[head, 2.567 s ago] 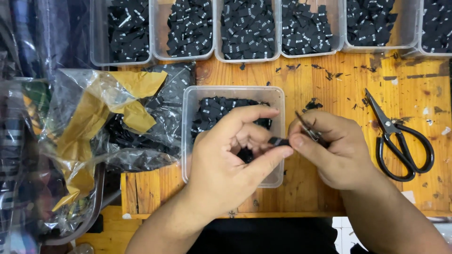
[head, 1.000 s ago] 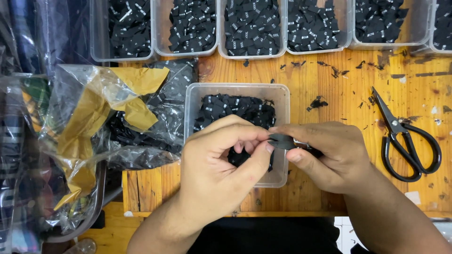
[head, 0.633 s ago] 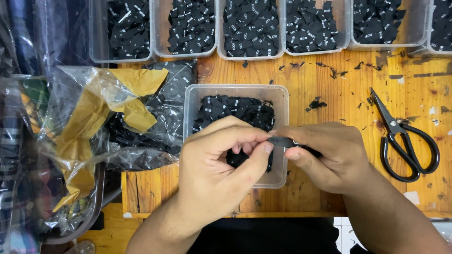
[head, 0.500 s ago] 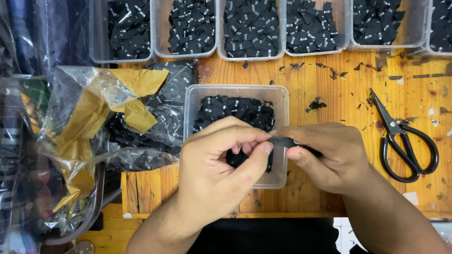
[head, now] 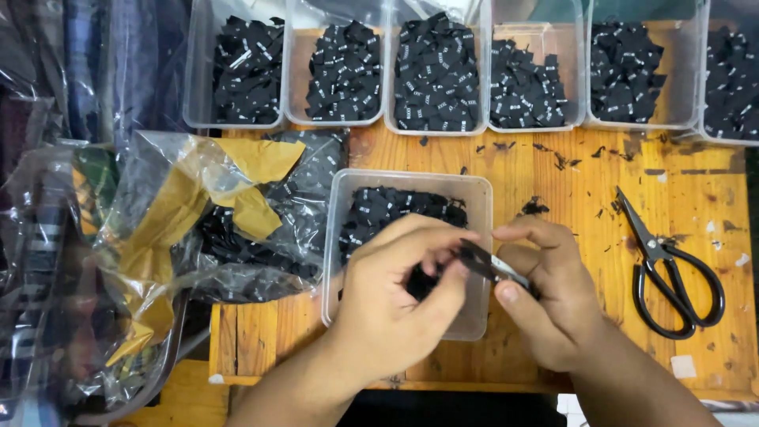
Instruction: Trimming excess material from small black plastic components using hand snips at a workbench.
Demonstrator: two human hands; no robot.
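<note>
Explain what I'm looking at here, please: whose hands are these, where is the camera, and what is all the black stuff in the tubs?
There is no machine here: a person works with bare hands, and the single camera sits on their head, looking down. The left hand and right hand meet over a clear plastic tub and pinch a small black piece between the fingertips, together with something slim and metallic that I cannot identify. That tub holds small black fabric tags with white print. A row of similar tubs along the far edge of the wooden table holds more. Black-handled scissors lie unused on the right; a crumpled clear bag with yellow tape lies on the left.
</note>
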